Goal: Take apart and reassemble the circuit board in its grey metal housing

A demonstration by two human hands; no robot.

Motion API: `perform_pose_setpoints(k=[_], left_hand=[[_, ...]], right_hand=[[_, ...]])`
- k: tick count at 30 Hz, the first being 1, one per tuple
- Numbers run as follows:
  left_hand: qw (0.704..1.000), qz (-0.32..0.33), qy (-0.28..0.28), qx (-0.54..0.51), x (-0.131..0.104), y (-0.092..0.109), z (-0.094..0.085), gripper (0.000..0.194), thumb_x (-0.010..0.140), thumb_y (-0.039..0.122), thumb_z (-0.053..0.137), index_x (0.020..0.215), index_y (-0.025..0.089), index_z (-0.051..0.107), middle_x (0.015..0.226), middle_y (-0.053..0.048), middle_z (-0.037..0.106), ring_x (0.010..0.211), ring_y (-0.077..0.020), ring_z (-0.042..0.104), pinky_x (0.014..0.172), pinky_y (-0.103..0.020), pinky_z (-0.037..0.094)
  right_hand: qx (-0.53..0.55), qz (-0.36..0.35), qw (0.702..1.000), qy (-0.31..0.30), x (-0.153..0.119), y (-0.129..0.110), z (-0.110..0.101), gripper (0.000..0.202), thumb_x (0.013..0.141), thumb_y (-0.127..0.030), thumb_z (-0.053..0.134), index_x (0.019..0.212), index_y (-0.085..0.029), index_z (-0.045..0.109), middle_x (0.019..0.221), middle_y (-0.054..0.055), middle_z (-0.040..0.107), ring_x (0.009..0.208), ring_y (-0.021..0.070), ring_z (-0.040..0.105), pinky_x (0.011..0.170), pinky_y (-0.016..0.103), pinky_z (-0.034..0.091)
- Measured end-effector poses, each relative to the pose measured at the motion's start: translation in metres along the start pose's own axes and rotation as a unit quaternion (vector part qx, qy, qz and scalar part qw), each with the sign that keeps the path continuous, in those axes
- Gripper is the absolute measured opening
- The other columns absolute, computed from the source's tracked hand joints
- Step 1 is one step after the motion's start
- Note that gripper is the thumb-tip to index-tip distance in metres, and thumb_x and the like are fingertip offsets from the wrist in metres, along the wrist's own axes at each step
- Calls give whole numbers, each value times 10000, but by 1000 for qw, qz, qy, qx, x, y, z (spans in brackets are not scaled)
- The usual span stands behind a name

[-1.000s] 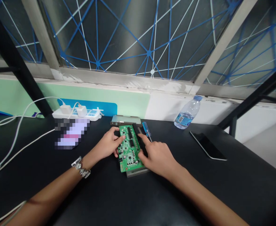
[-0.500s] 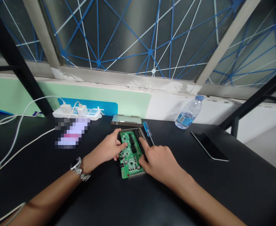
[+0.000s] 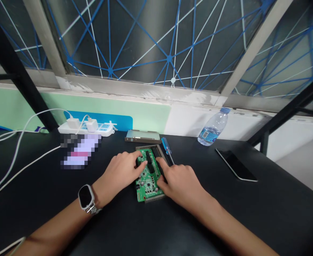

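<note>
A green circuit board (image 3: 149, 186) lies in a grey metal frame (image 3: 155, 199) on the black table, with black parts along its middle and right side. My left hand (image 3: 123, 169), a watch on its wrist, is at the board's upper left; thumb and index finger press on its top, and the other fingers are mostly hidden. At the right edge, my right hand (image 3: 181, 181) has its index finger on the long black part and its thumb lower on the board. A screwdriver (image 3: 166, 145) with a blue clear handle lies just beyond the frame.
Behind the board, by the wall, lies a flat metal cover (image 3: 142, 136). A power strip (image 3: 105, 128) with plugged-in chargers and white cables is at the left, near a blurred-out item (image 3: 81, 153). To the right are a water bottle (image 3: 212, 129) and a black phone (image 3: 235, 164).
My left hand has turned palm-down and moved onto the board's upper left, so the watch face now shows. My right hand has barely moved, and the board stays in place.
</note>
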State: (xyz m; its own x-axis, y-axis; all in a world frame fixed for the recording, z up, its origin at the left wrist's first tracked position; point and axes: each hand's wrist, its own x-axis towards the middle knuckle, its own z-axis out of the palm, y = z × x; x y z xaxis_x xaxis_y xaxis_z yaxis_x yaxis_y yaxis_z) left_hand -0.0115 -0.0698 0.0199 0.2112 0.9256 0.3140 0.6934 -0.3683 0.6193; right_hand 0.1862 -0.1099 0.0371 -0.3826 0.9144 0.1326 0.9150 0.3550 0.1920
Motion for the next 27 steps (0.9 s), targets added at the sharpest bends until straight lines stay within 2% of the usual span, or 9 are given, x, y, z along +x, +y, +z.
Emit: perform_pose_setpoints(k=[4, 7, 10, 13, 17, 20, 27], left_hand=[[1000, 1, 9, -30, 4, -2, -5, 137, 799, 366, 684, 824, 236, 721, 511, -8, 519, 489, -202, 481, 561, -276, 240], [997, 29, 26, -66, 9, -7, -8, 100, 836, 317, 647, 852, 238, 706, 645, -33, 600, 618, -217, 538, 611, -284, 310], [996, 83, 19, 1, 14, -14, -9, 187, 924, 273, 514, 980, 226, 686, 910, -73, 659, 875, -243, 587, 741, -310, 400], [990, 121, 8, 73, 20, -22, -5, 266, 971, 246, 416, 1081, 195, 653, 1044, -96, 634, 1025, -253, 561, 852, -352, 440], [984, 160, 4, 79, 30, -32, 7, 268, 982, 222, 418, 1146, 177, 625, 1093, -96, 622, 1060, -244, 561, 936, -398, 462], [982, 176, 1, 73, 36, -40, 14, 245, 983, 197, 429, 1114, 175, 635, 1055, -82, 625, 1020, -226, 592, 933, -391, 483], [983, 175, 5, 51, 40, -48, 13, 268, 960, 107, 425, 1058, 181, 662, 1011, -66, 646, 928, -197, 646, 865, -350, 516]], right_hand=[[-1, 1, 1000, 0, 0, 1, 0, 392, 830, -227, 455, 1206, -172, 550, 657, 70, 722, 535, 242, 677, 496, 290, 167], [-3, 0, 1000, 0, 0, 1, 0, 382, 824, -218, 450, 1190, -179, 551, 668, 73, 724, 540, 247, 675, 497, 299, 159], [-2, 3, 1000, 1, 0, 1, 1, 376, 810, -214, 454, 1171, -182, 553, 676, 76, 722, 552, 252, 677, 498, 304, 154], [2, 8, 1000, 1, 0, -1, 2, 377, 793, -207, 455, 1156, -192, 555, 676, 75, 720, 556, 251, 678, 501, 308, 144], [4, 17, 1000, -1, 2, -2, 2, 345, 783, -189, 443, 1106, -203, 565, 675, 71, 720, 553, 242, 675, 502, 312, 126], [-3, 30, 1000, -2, 4, -2, 1, 295, 789, -183, 442, 1056, -196, 567, 666, 75, 715, 552, 239, 672, 503, 313, 117], [11, 52, 998, -16, 5, -4, 3, 336, 754, -156, 468, 1074, -206, 559, 680, 76, 720, 565, 234, 668, 513, 320, 104]])
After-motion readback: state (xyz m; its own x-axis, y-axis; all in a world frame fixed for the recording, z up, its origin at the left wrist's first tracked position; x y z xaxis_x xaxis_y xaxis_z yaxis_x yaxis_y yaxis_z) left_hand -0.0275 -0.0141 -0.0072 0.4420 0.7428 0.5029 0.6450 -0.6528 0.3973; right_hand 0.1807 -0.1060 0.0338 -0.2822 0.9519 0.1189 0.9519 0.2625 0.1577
